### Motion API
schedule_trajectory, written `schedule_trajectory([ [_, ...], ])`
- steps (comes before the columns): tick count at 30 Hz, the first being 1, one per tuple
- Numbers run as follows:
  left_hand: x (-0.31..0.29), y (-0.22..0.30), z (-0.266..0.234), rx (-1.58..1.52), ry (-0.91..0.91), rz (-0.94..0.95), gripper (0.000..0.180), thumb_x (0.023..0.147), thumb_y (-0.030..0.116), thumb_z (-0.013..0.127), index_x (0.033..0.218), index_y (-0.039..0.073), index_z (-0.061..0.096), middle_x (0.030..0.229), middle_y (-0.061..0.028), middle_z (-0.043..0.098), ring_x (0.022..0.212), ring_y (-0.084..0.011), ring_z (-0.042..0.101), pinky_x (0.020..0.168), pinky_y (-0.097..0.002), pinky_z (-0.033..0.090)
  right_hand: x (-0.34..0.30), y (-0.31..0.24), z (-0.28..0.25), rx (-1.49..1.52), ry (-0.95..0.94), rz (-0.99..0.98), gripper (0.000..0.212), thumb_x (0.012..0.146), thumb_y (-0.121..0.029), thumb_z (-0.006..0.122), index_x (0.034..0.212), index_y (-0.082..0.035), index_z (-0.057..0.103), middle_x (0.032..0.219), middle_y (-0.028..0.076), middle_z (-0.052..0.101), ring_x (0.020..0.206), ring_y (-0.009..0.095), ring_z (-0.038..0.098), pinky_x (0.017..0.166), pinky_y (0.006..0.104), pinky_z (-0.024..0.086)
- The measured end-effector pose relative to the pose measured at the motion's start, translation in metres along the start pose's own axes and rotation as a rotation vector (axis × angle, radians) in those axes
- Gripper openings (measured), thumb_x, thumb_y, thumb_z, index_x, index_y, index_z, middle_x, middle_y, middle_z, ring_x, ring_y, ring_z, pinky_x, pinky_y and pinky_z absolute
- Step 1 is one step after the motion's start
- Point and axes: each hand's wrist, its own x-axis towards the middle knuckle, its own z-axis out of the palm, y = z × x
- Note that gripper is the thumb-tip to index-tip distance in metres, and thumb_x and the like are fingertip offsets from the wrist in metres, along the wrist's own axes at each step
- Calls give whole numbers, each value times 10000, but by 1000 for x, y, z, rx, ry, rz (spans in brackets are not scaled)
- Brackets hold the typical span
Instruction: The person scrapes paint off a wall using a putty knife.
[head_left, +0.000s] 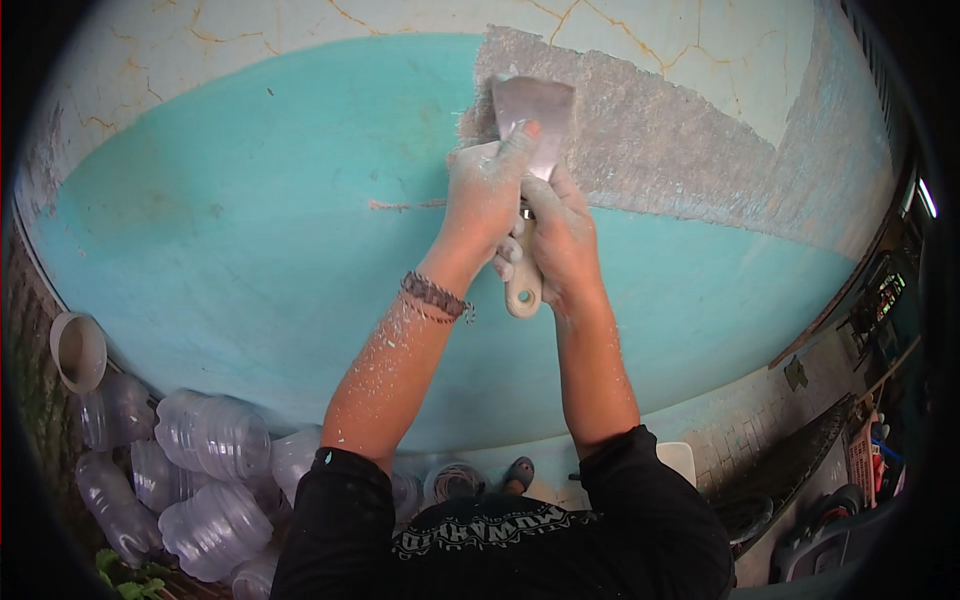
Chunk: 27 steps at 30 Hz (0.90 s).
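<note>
Both my hands grip one putty knife with a wide metal blade and a pale handle (523, 288) that has a hole at its end. My left hand (480, 190) has its thumb laid against the blade (537, 108), while its other fingers curl beside the handle. Around the handle, just below the blade, closes my right hand (565, 235). White dust and flakes coat both hands and forearms. The blade points up at the wall, over the left part of a rough grey bared patch (660, 140); whether its edge touches cannot be made out. Turquoise paint (330, 130) borders the patch.
Cracked whitish paint (640, 30) covers the upper wall. Large clear plastic bottles (215, 435) are heaped at lower left, beside a pale round tub (78, 352). At lower right lie a long dark object (790, 470) and an orange basket (862, 460). A shod foot (519, 472) shows below.
</note>
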Motion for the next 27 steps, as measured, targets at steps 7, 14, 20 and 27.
schedule_trajectory([
  [7, -55, -59, -18, -332, -88, -36, 453, 980, 447, 531, 777, 46, 589, 630, 14, 519, 526, -62, 498, 443, -230, 375, -31, 41, -23, 88, 17, -291, 312, 1021, -260, 469, 1246, -43, 473, 693, 31, 530, 463, 93, 476, 394, 245, 411],
  [14, -269, -288, -183, 1020, -502, -731, 611, 907, 498, 541, 1299, 29, 541, 1224, -269, 598, 1152, -413, 563, 976, -457, 435, -155, 218, -150, -1119, -504, 763, 553, 844, -414, 669, 1207, -4, 594, 1016, 207, 668, 935, 296, 643, 835, 418, 496],
  [20, -322, -304, -254, 1055, -388, -530, 360, 838, 322, 681, 991, -3, 679, 820, -230, 667, 794, -396, 656, 713, -435, 514, -169, 152, -210, -1699, -726, 708, 331, 806, -230, 699, 1025, 15, 657, 969, 255, 676, 896, 412, 666, 784, 464, 540],
  [27, -172, -165, -157, 925, 96, 155, 139, 859, 119, 644, 953, 18, 626, 950, -169, 642, 889, -383, 597, 795, -434, 476, -87, 47, -132, -495, 120, -39, 406, 1021, -328, 461, 1051, 51, 605, 618, 114, 591, 558, 207, 590, 619, 362, 531],
])
